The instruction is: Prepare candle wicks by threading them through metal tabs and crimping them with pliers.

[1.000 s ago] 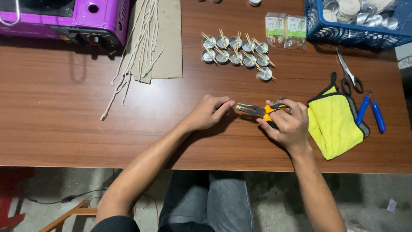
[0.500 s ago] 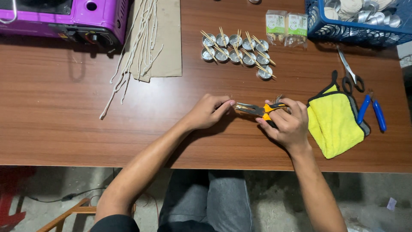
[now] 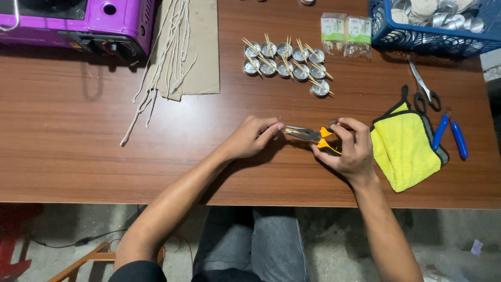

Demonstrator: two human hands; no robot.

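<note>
R hand [image 3: 350,151] grips pliers [image 3: 313,137] shut-fisted, long axis L–R, nose pointing left at L hand [image 3: 253,137]; L fingertips pinch sth tiny at nose tip, too small to tell. Mid table [image 3: 78,146].

Worktop [image 3: 78,156]: brown wood grain
Left rear: purple stove [image 3: 78,21], cardboard [image 3: 201,47], cords [image 3: 167,52]
Centre rear: tin cups [image 3: 284,60]
Right: yellow cloth [image 3: 407,149], scissors [image 3: 424,89], blue basket [image 3: 417,36]

The pliers [image 3: 312,137], orange-and-black handles with a slim metal nose, sit pretty much flat just above the wooden table, nose pointing toward 9 o'clock at a tiny piece too small to make out, handles spread a little toward 3 o'clock.
</note>
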